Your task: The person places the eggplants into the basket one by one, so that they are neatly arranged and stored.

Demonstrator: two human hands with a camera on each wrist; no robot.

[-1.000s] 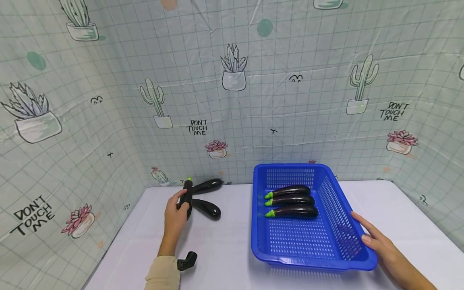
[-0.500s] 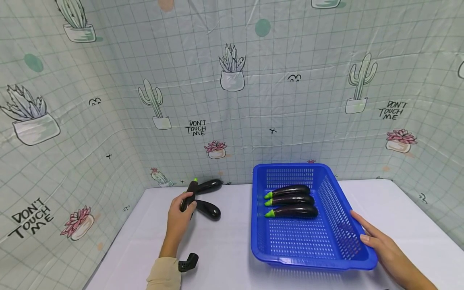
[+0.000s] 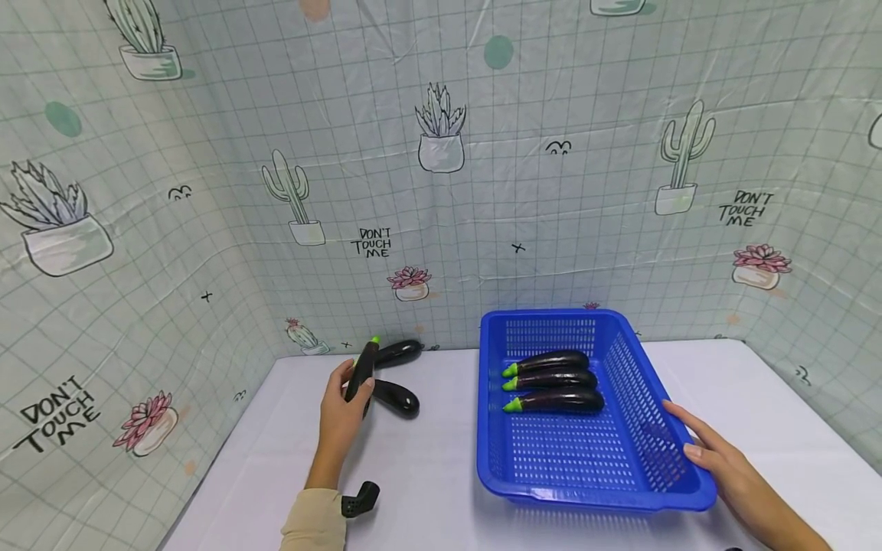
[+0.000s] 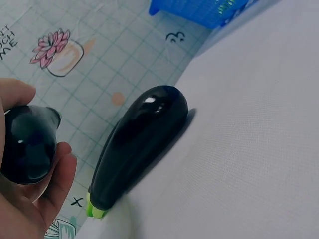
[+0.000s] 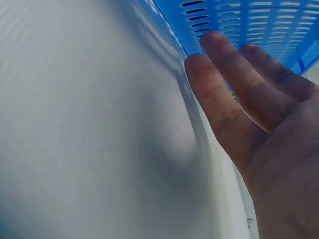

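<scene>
My left hand [image 3: 339,421] grips a dark eggplant [image 3: 364,373] with a green stem end, thumb on one side and fingers on the other. In the left wrist view its rounded end [image 4: 30,149] shows between thumb and fingers. Just right of that hand, two more eggplants lie on the table: one further back [image 3: 401,352], one nearer [image 3: 397,399]. A blue slotted basket [image 3: 486,444] stands to the right, with three eggplants side by side in it, the middle one [image 3: 558,379] among them. My right hand [image 3: 737,478] touches the basket's right side, fingers nearly straight against its outer wall.
The white-covered table [image 3: 427,459] meets a patterned cloth backdrop [image 3: 475,222] right behind the basket and eggplants. More of that cloth rises at the left and right. A black wrist device [image 3: 360,499] juts from the left sleeve [image 3: 313,516].
The held eggplant has turned, its green end swinging to the right and its dark body tilting. My left hand has shifted slightly right with it. My right hand and the basket stay put.
</scene>
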